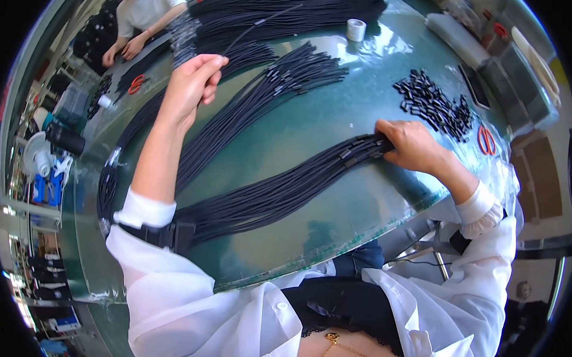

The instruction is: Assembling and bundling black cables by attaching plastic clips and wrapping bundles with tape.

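Observation:
My left hand [194,86] is raised over the table with its thumb and fingertips pinched on one thin black cord [243,33]. That cord slants up and away to the right, and a small shiny sleeve sits partway along it. At the right, my right hand [412,146] is closed round the end of a bundle of black cords [267,195], which curves back toward my left forearm. Short dark sleeves show on this bundle close to my right fingers. Beyond it lies a second bundle of cords [252,107], its ends fanned out to the right.
A heap of small black tubes [433,104] lies beyond my right hand, with red-handled scissors [486,140] and a phone [474,87] beside it. A white roll [356,30] stands near a large cord stack [293,11]. Other red scissors [136,84] lie near another person's hands [133,47].

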`<state>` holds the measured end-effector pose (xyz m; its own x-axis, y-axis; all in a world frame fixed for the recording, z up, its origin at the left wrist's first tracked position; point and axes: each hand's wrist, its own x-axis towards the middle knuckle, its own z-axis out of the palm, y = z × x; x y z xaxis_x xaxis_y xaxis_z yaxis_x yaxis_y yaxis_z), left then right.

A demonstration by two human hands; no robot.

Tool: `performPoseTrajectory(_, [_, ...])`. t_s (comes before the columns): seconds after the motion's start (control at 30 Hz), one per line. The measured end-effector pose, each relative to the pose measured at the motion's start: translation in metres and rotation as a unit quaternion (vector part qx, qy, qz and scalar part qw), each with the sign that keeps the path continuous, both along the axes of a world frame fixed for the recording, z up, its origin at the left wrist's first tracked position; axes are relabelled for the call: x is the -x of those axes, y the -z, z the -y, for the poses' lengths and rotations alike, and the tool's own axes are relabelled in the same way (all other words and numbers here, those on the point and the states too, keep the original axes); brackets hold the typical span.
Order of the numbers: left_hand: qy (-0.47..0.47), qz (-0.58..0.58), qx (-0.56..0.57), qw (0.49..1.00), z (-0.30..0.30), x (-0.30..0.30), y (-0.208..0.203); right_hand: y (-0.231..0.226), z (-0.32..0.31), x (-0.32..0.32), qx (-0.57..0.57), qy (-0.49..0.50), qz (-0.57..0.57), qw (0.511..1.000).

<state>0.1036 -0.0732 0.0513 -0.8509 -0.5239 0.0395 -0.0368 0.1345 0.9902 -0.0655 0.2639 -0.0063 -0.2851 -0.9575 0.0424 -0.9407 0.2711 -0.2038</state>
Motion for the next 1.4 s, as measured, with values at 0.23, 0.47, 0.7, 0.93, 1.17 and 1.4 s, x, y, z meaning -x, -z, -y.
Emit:
performPoseTrajectory(0.23, [0.148,0.059,0.033,0.987,-0.069,-0.016,0.044,-0.002,0.001,-0.005,0.152,0.014,-0.074,0.985])
performPoseTrajectory(0.47, [0.203,0.048,0.062,0.976,-0.097,-0.016,0.077,0.006,0.004,0.006,0.171,-0.034,-0.155,0.973])
performPoseTrajectory(0.7, [0.281,-0.051,0.116,0.951,-0.138,0.060,0.028,-0.050,0.030,0.006,0.147,-0.056,-0.248,0.956])
performPoseTrajectory(0.93, [0.402,0.036,-0.069,0.912,-0.112,0.053,-0.032,-0.155,0.066,-0.022,-0.026,-0.063,-0.151,0.986])
performPoseTrajectory(1.17, [0.397,-0.036,-0.031,0.917,-0.082,0.037,-0.042,-0.192,0.094,-0.048,0.032,-0.102,-0.471,0.875])
performPoseTrajectory(1.4, [0.347,-0.010,0.041,0.937,-0.029,-0.052,-0.041,-0.263,0.102,-0.053,0.033,-0.048,-0.487,0.872])
